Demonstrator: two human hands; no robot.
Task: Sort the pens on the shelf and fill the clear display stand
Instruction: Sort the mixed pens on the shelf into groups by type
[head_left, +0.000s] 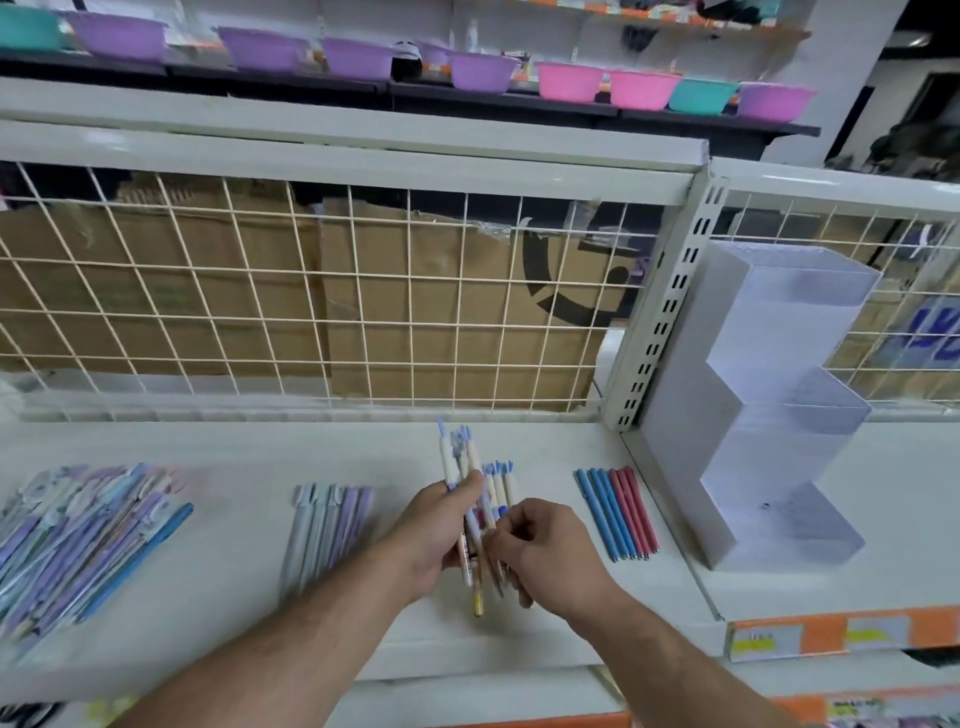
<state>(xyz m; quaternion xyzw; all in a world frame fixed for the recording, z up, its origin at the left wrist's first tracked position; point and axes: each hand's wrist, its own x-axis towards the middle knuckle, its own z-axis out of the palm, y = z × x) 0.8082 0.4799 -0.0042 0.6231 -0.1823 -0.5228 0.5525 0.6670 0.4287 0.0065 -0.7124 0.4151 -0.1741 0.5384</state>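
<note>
A white shop shelf runs across the view, backed by a wire grid with cardboard behind it. Coloured bowls line a higher shelf. The clear stepped stand sits at the right end against the grid, with no pens visible in it.

On the shelf lie a mixed pile at far left, a grey and lilac set nearer the middle, and a neat blue and red row just beside the stand.

Between the last two, the left hand grips a bunch of pens, fingers wrapped round it, caps pointing away. The right hand has its fingers curled, pinching the same bunch lower down.
</note>
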